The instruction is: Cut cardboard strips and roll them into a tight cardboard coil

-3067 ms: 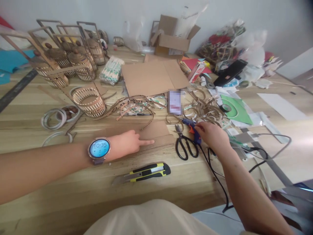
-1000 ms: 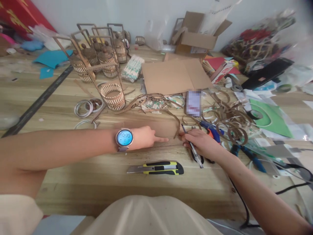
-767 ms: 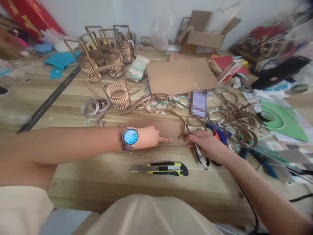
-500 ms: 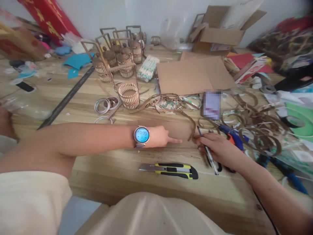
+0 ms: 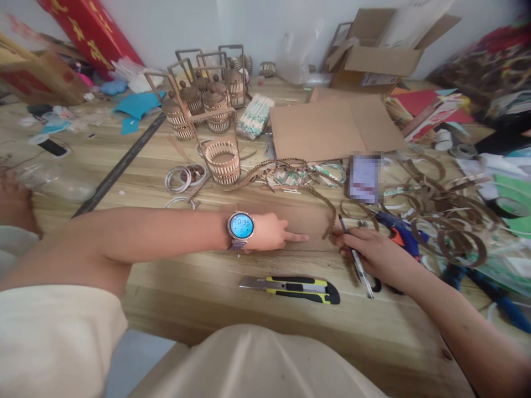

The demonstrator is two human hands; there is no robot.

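Observation:
My left hand (image 5: 269, 232), with a watch (image 5: 241, 225) on its wrist, lies on a flat strip of brown cardboard (image 5: 307, 218). Its index finger points right and it grips nothing. At the strip's right end my right hand (image 5: 377, 249) is closed on a pen (image 5: 362, 272), which slants across its fingers. Dark handles, apparently of scissors (image 5: 376, 285), show partly from beneath that hand. Nearer my body lies a yellow and black utility knife (image 5: 302, 288), blade out to the left. A notched cardboard strip (image 5: 332, 215) curls down between my hands.
Behind stand a small open basket (image 5: 223, 163) with a tall handle and several lidded ones (image 5: 215, 105). A cardboard sheet (image 5: 319, 124), a phone (image 5: 365, 178), a blue glue gun (image 5: 396, 229) and cardboard rings (image 5: 460, 243) lie around. Another person's hand (image 5: 16, 199) rests far left.
The view has shifted slightly, so the scene sits a little farther right. Both hands keep nearly the same place and pose.

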